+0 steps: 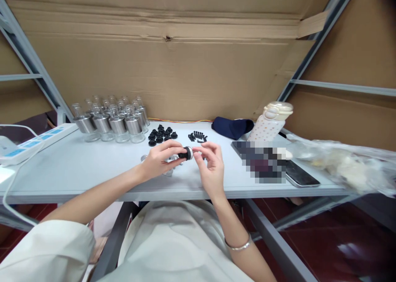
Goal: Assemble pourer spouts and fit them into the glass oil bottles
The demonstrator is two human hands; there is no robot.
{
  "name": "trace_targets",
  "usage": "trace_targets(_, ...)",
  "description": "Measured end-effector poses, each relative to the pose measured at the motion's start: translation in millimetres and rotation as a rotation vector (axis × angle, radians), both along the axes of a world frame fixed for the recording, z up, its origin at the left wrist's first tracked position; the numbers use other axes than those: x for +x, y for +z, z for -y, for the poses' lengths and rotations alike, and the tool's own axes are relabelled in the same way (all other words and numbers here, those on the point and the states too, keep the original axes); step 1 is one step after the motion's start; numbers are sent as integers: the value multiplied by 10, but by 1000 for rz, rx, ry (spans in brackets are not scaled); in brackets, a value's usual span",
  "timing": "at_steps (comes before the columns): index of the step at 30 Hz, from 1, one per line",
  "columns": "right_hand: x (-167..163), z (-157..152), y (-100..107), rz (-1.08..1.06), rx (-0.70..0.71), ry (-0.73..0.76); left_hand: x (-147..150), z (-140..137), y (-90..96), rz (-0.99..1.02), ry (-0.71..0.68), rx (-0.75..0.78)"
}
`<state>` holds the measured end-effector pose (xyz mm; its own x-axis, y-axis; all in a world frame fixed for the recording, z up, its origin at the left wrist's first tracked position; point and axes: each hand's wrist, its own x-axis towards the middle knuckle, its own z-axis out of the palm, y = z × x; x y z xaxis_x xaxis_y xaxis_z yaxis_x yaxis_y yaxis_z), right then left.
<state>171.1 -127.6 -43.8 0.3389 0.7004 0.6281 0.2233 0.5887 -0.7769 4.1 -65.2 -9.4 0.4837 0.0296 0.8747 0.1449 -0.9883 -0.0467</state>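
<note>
While both hands work above the near edge of the desk (77,166), a small glass bottle (179,156) with a black cap lies between them, held on its side just over the desktop. The left hand (161,160) is closed around the bottle's body, fingers curled; the right hand (210,166) pinches the capped end with thumb and forefinger, its other fingers loosely bent.

Toward the far edge, left of centre, stands a cluster of glass bottles with metal collars (113,119), roughly a dozen, too crowded to count exactly. Beside them lie about ten black caps (161,135) in a loose heap, and just right of those about eight small black stems (198,136).

Further right sit one dark blue cloth (232,127), one dotted drinking bottle (270,123), one phone (301,175) and one clear plastic bag (343,162). One power strip (37,142) lies along the left edge.
</note>
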Motion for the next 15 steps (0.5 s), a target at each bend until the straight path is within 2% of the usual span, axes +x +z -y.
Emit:
trace_targets(2,6,-7,-2,11,-34,15,14,-9,5,-12,50,61)
trace_targets(6,-3,-10,-3,-22,-207,400,16,-8,-2,-88,135,236)
trace_targets(8,-10,-9,1,-22,-234,471,8,2,3,-121,123,230)
trace_targets(11,-11,-9,11,-86,-202,450,-9,10,69,-140,7,38)
trace_targets(13,-7,-10,18,-129,-177,417,-17,-2,155,-145,-78,-227)
trace_targets(15,-4,-11,25,-138,-167,392,-15,-24,249,-241,-126,-531)
